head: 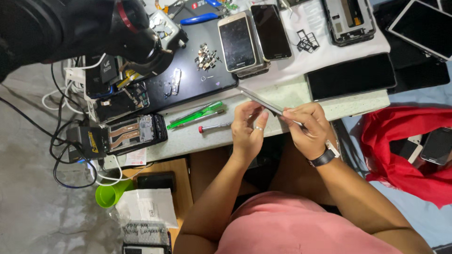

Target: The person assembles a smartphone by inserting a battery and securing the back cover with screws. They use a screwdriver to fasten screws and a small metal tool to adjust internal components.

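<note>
Both my hands hold a thin silver phone (256, 98), seen edge-on, just above the front edge of the pale worktable (292, 94). My left hand (247, 129), with a ring on one finger, pinches its near side with the fingertips. My right hand (308, 127), with a dark watch on the wrist, grips the phone's right end. A red-tipped screwdriver (214, 127) and green tweezers (195, 114) lie just left of my left hand.
A stack of phones (254, 40), a dark tablet (351, 76), an opened phone body (134, 134), small metal parts on a black mat (207, 56) and a black microscope head (94, 28) crowd the table. Cables hang at left. Red cloth with phones (405, 150) lies at right.
</note>
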